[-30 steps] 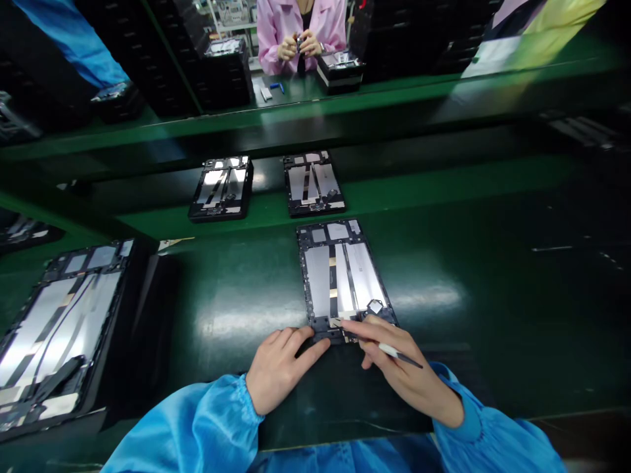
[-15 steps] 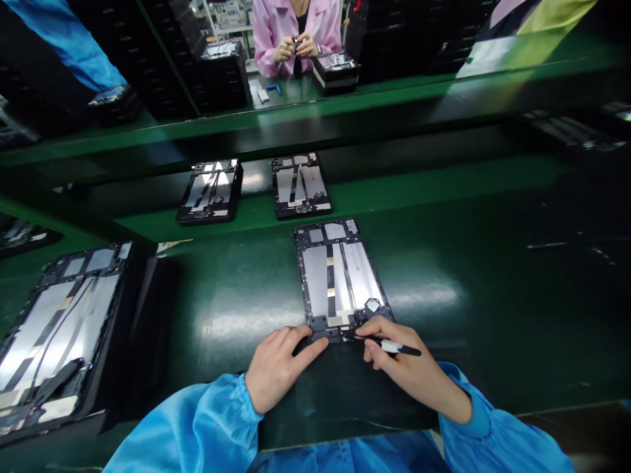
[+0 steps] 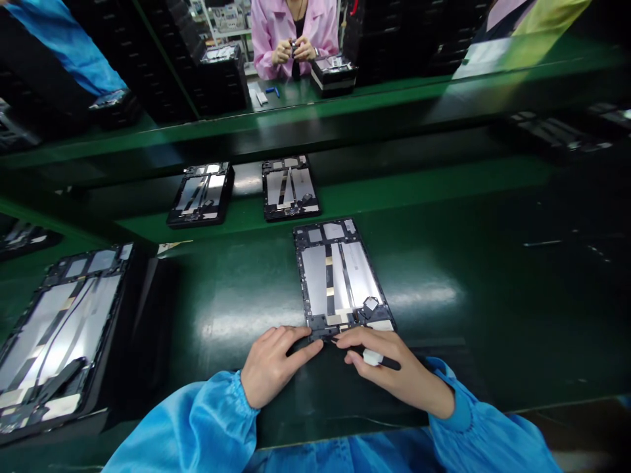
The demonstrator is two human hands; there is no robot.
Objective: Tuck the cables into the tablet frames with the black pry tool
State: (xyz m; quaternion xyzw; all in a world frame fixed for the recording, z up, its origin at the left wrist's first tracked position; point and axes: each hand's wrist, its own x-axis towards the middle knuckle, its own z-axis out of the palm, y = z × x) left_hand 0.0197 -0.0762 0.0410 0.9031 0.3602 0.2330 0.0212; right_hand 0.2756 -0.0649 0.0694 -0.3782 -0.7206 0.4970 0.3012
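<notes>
An opened tablet lies in front of me, its silvery inner plate and ribbon cables showing. At its lower left corner, my left hand steadies it with the forefinger at the side and the thumb on the bottom edge. My right hand is closed round slim black tweezers with a white wrap on the shank. Their tip is at the tablet's bottom edge, close to my left thumb. Part of the tablet's lower right is hidden behind the right hand.
Two more opened tablets lie on the green strip beyond. A stack topped by an opened tablet stands at left. Past the green rail, a person in pink handles a small part among dark stacks.
My right hand has moved left and slightly nearer to me with the tweezers, along the tablet's bottom edge. The two far tablets have shifted left. My left hand keeps its place at the corner.
</notes>
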